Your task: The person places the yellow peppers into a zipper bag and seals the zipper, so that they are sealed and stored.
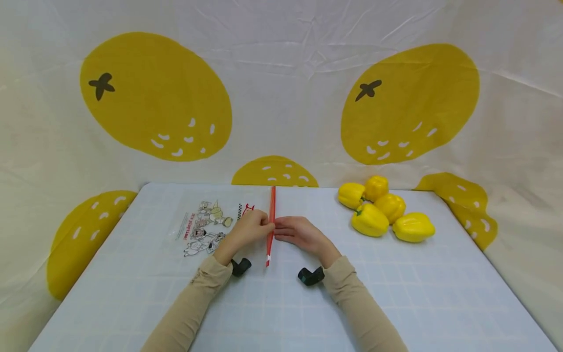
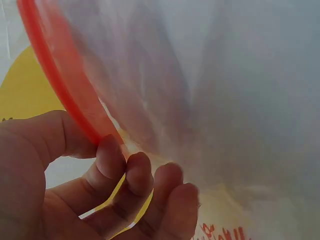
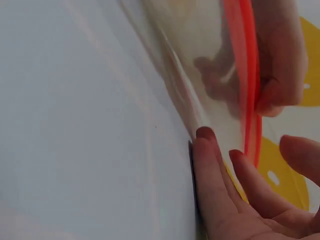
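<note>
A clear plastic zip bag (image 1: 204,230) printed with cartoon animals lies on the table left of centre, its red zip edge (image 1: 272,205) raised off the cloth. My left hand (image 1: 250,227) pinches that edge between thumb and fingers; in the left wrist view the red strip (image 2: 50,80) bows above the fingertips. On the other side, my right hand (image 1: 301,232) reaches to the bag with its fingers extended. In the right wrist view these fingers (image 3: 212,175) lie along the bag's lower side, low over the cloth, with the thumb held apart. A white slider (image 1: 268,258) shows near the strip's near end.
Several yellow bell peppers (image 1: 369,220) sit grouped at the back right of the table (image 1: 440,293). Black wrist cameras (image 1: 311,276) stick out beside both wrists. Behind the table hangs a pale curtain (image 1: 281,98) with large yellow fruit prints.
</note>
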`<state>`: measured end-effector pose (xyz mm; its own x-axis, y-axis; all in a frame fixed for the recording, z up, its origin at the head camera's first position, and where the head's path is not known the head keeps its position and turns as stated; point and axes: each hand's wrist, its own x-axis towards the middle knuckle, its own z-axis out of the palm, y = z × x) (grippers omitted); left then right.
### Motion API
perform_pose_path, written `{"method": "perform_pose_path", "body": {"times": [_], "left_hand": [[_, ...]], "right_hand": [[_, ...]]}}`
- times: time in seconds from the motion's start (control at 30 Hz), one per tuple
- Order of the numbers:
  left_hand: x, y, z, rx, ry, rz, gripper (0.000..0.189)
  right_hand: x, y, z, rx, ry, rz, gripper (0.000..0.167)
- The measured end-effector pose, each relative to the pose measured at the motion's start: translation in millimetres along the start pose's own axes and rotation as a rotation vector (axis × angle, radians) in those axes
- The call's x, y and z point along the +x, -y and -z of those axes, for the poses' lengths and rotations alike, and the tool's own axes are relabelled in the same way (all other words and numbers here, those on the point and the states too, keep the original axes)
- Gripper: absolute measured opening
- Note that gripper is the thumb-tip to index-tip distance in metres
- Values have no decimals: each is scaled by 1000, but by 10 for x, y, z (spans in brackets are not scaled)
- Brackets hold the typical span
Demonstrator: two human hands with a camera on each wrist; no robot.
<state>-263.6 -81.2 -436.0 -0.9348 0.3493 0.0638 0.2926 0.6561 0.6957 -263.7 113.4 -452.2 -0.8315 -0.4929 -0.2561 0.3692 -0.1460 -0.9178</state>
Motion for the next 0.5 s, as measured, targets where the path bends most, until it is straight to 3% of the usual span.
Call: {"method": "perform_pose_path", "body": {"times": [0.2, 0.37, 0.5], "left_hand": [[-6, -42, 21, 29, 35, -20, 30], [-27, -65, 15, 38, 98, -24, 18], [-53, -85, 31, 21, 152, -11, 33]], "right_hand": [[-5, -40, -133, -97, -60, 7, 30], [10, -65, -151, -109, -116, 7, 25], [26, -75, -161, -104, -122, 28, 23]]}}
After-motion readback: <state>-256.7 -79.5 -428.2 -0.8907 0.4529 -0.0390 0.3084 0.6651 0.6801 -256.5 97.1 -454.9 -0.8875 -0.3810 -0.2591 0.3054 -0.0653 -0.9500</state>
